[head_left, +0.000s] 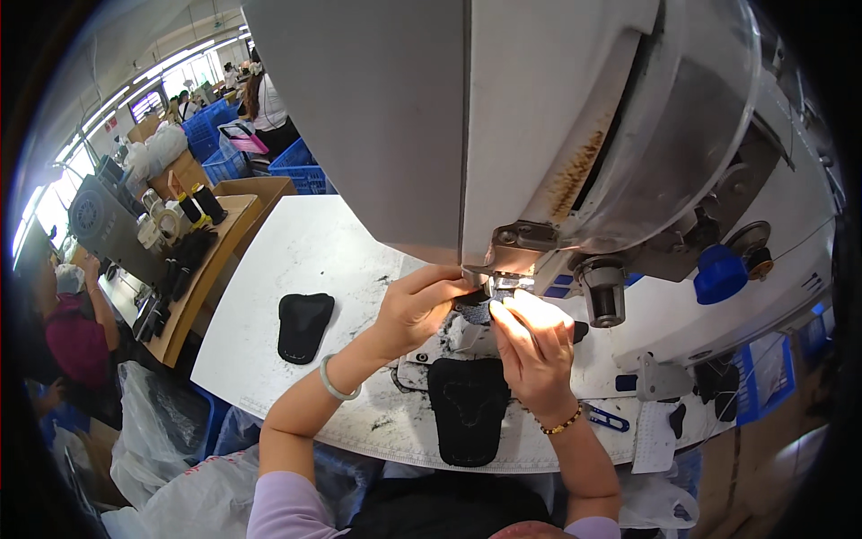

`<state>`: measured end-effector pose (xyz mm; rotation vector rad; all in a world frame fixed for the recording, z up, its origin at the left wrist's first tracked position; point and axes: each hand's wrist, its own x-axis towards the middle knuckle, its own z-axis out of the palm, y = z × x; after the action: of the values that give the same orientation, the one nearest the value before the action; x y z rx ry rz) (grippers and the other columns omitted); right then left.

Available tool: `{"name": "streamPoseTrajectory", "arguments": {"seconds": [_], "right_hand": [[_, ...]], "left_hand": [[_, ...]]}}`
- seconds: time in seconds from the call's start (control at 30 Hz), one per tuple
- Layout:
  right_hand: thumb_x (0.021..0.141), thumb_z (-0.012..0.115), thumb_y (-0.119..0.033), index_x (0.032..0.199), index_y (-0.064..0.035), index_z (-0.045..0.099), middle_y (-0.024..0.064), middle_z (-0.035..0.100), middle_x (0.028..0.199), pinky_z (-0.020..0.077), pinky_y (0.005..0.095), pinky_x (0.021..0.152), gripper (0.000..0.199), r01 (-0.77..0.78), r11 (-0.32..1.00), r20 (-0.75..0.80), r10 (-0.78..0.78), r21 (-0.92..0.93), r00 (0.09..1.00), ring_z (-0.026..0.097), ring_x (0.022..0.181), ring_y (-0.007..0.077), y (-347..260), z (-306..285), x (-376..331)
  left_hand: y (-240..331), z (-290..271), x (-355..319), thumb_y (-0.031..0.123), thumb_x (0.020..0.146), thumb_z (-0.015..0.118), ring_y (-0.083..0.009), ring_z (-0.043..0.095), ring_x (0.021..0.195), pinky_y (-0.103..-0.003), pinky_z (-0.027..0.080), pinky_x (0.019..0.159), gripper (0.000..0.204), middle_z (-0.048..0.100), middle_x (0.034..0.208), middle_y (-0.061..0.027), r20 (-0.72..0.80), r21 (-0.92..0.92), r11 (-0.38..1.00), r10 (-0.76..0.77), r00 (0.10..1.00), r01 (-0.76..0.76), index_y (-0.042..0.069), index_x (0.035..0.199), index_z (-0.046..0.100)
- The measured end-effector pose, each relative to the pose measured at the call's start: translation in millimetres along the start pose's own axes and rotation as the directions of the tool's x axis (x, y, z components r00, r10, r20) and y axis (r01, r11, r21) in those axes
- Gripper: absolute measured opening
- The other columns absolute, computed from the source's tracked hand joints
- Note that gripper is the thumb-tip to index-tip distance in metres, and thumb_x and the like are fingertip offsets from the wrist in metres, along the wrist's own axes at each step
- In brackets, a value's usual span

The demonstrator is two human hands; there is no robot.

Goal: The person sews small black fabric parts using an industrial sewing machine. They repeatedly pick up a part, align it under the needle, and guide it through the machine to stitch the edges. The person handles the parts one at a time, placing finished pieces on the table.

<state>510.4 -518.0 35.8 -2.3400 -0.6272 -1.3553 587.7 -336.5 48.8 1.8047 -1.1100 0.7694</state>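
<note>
Two bare hands work under the big grey-and-white metal sewing machine head (pixel 404 117), which overhangs them closely. The left hand (pixel 415 305) and right hand (pixel 541 346) both have thumb and fingers drawn narrow, pinching a small dark blue-grey fabric piece (pixel 474 310) at the lit stitching spot; the fingers hide much of it. A round blue plastic knob (pixel 721 274) hangs from the machine to the right.

On the white, lint-strewn tabletop (pixel 247 310), a large black tongue-shaped fabric pad (pixel 468 422) lies between the forearms, and a smaller black tongue-shaped pad (pixel 305 328) lies left of the left hand. Blue-handled thread snips (pixel 606 419) lie just beside the right wrist, near a white paper strip (pixel 654 440) hanging over the table edge.

At right, a blue plastic crate (pixel 744 382) holds clear plastic. Beyond the table at far left stand more blue plastic crates (pixel 301 166). Clear plastic bags (pixel 157 431) crowd the lower left; their contents cannot be told.
</note>
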Motion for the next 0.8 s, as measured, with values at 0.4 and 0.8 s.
{"name": "streamPoseTrajectory", "arguments": {"seconds": [0.4,0.8], "right_hand": [[0.078,0.071,-0.009,0.104,-0.0085,0.066,0.0033,0.064,0.098,0.0421,0.0348,0.082,0.027,0.032,0.991,-0.035,-0.028,0.128,0.999,0.059,0.089,0.0194,9.8,1.4,7.9],[0.074,0.074,-0.014,0.101,-0.0156,0.068,-0.0024,0.057,0.099,0.039,0.0338,0.077,0.028,0.079,0.997,-0.046,-0.08,-0.027,0.996,0.053,0.089,0.0158,1.8,1.7,3.8]], "left_hand": [[-7.8,-6.0,4.5,-0.007,0.067,0.067,-0.0231,0.065,0.085,-0.029,0.055,0.07,0.024,0.066,0.097,-0.01,-0.009,-0.008,0.988,0.153,0.988,-0.153,0.003,0.089,0.068],[11.2,-20.1,11.7,-0.008,0.06,0.062,-0.025,0.062,0.085,-0.034,0.053,0.071,0.037,0.061,0.098,-0.0074,0.171,0.204,0.942,0.233,0.957,-0.265,0.004,0.096,0.062]]}}
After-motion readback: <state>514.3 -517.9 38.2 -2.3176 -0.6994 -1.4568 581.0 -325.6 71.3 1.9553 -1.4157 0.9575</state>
